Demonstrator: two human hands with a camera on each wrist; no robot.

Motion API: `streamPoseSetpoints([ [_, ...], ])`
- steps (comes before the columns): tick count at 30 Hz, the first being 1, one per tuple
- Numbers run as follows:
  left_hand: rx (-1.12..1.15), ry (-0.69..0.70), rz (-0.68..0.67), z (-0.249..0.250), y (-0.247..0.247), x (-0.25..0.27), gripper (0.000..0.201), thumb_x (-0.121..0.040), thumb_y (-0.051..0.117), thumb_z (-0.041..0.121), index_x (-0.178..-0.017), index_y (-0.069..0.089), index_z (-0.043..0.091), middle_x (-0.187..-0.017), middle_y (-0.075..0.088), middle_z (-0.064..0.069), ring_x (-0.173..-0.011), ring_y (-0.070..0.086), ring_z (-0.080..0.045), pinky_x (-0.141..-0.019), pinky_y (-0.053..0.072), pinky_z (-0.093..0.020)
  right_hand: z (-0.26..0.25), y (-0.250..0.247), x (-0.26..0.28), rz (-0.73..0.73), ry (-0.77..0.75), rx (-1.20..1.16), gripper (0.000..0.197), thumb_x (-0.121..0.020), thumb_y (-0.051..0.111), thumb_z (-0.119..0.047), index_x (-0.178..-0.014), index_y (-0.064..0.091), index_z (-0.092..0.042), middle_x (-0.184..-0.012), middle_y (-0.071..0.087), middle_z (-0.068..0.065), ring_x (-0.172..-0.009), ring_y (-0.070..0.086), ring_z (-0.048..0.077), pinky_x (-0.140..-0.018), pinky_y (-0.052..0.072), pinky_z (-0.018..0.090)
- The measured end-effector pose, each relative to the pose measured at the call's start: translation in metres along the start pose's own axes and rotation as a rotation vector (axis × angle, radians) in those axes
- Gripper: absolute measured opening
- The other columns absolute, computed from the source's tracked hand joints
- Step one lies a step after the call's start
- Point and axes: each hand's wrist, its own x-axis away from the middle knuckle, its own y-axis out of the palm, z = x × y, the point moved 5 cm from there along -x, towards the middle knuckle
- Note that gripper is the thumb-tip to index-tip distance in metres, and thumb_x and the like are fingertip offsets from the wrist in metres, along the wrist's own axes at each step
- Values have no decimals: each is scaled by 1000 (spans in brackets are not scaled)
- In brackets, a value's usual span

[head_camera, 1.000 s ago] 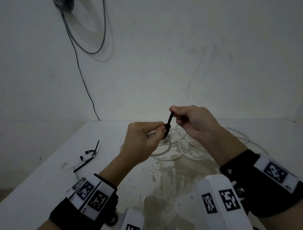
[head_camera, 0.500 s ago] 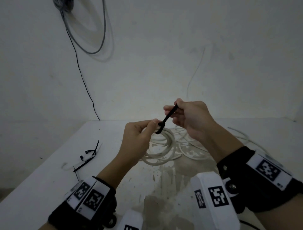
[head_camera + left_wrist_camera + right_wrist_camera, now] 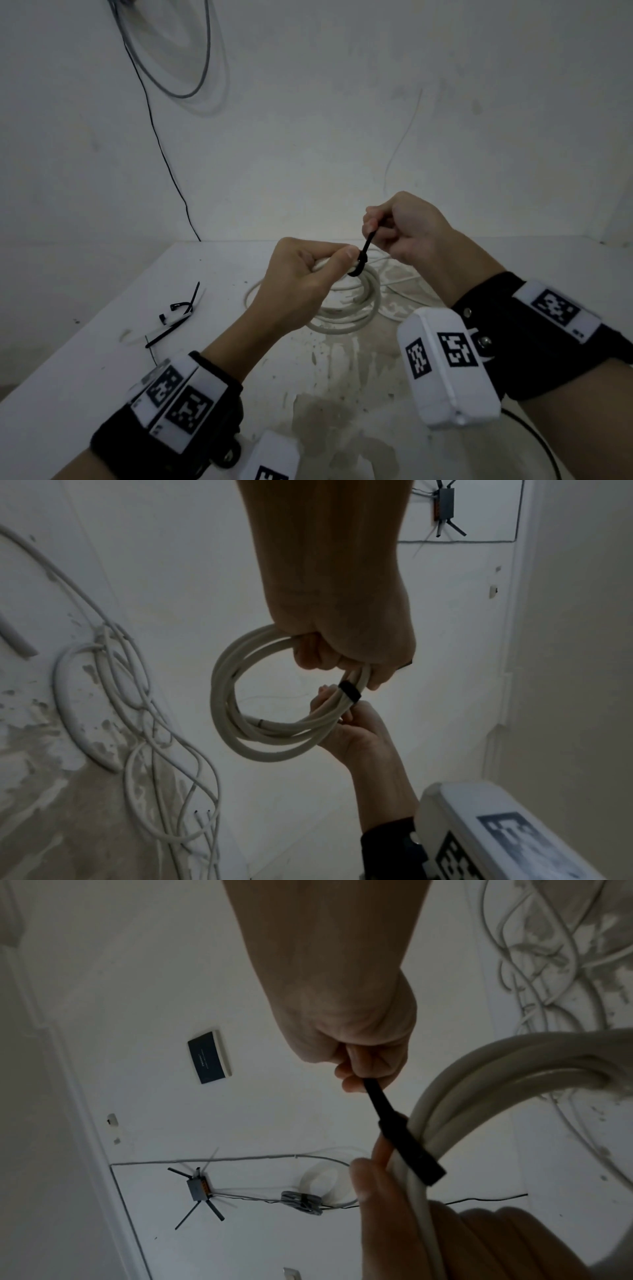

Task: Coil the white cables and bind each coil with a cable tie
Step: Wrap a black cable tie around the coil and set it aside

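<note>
Head view: left hand (image 3: 301, 281) grips a white cable coil (image 3: 356, 308) at its top, thumb pressed beside a black cable tie (image 3: 359, 263) looped round the strands; coil hangs above the white table (image 3: 85, 370). Right hand (image 3: 407, 229) pinches the tie's free tail between thumb and curled fingers, tail slanting up from the loop. More loose white cables (image 3: 400, 284) lie on the table behind the coil; spare black ties (image 3: 178, 311) lie well apart to the left. Left wrist view: fingers curled round the coil (image 3: 274, 723); tie band (image 3: 350, 692) sits tight around the bundled strands just beside the fingertips; right hand (image 3: 359, 731) is below it. Right wrist view: right hand (image 3: 359, 1053) pinches the tie strap (image 3: 400, 1131); strap runs down to the coil (image 3: 479, 1091), held by the left hand (image 3: 411, 1218). No containers visible.
</note>
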Motion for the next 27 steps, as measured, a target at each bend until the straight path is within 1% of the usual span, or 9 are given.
streamPoseSetpoints([
  [2, -20, -2, -21, 3, 0, -1, 21, -90, 53, -1, -101, 66, -12, -76, 67, 5, -38, 49, 11, -46, 31, 2, -2, 0, 0, -10, -13, 7, 28, -78, 27, 18, -71, 42, -5, -37, 43, 4, -28, 39, 13, -25, 18, 15],
  [4, -24, -26, 7, 2, -1, -5, 20, -90, 53, 0, -100, 68, -11, -46, 60, 3, -37, 48, 10, -45, 31, 2, -4, 0, 1, -15, -51, -40, 27, -80, 31, 18, -71, 45, -4, -47, 45, 7, -30, 42, 13, -26, 21, 14],
  [8, 183, -210, 150, -16, -4, -14, 26, -94, 51, 11, -87, 69, -7, -32, 32, 11, -29, 25, -2, -37, 25, -14, 0, -1, 1, -132, -139, -224, 17, -94, 51, -7, -78, 55, -1, -63, 63, 9, -49, 62, 12, -42, 44, 14],
  [11, 423, -347, 216, -25, -4, -19, 31, -95, 48, 14, -78, 59, -9, -33, 25, 9, -29, 18, -6, -36, 21, -14, 12, 3, 8, -325, -50, 20, 27, -88, 59, -30, -97, 60, -4, -81, 70, 9, -64, 64, 17, -58, 53, 25],
  [13, 500, -393, 241, -27, -5, -21, 21, -96, 47, 16, -87, 55, -2, -34, 23, 9, -30, 17, -6, -36, 20, -13, 19, 6, 12, -392, -3, 132, 33, -80, 66, -32, -96, 64, -3, -76, 63, 10, -60, 53, 18, -51, 49, 24],
  [16, 512, -424, 239, -32, -2, -23, 15, -95, 48, 17, -96, 51, 2, -35, 23, 8, -30, 17, -6, -36, 19, -14, 16, 5, 13, -295, -43, 134, 16, -79, 69, -19, -83, 67, -3, -67, 61, 8, -54, 53, 16, -47, 48, 23],
  [18, 501, -447, 229, -34, 2, -20, 13, -95, 49, 15, -96, 51, 2, -35, 22, 8, -30, 16, -7, -36, 18, -14, 10, 1, 8, -158, -105, 120, 5, -77, 69, -4, -77, 67, 1, -73, 64, 13, -60, 59, 19, -56, 52, 27],
  [22, 471, -455, 216, -36, 5, -18, 17, -94, 50, 10, -80, 50, 2, -35, 21, 7, -30, 15, -8, -37, 18, -14, 13, 2, 4, -19, -125, 136, 3, -73, 70, 6, -73, 67, 6, -71, 64, 19, -59, 60, 25, -61, 53, 33],
  [27, 488, -444, 313, -38, -3, -18, 18, -94, 51, 12, -85, 57, -2, -36, 21, 8, -31, 15, -7, -37, 18, -14, 15, 1, 15, -117, -303, 421, 27, -88, 64, -26, -75, 72, -4, -71, 70, 11, -63, 63, 21, -69, 53, 36],
])
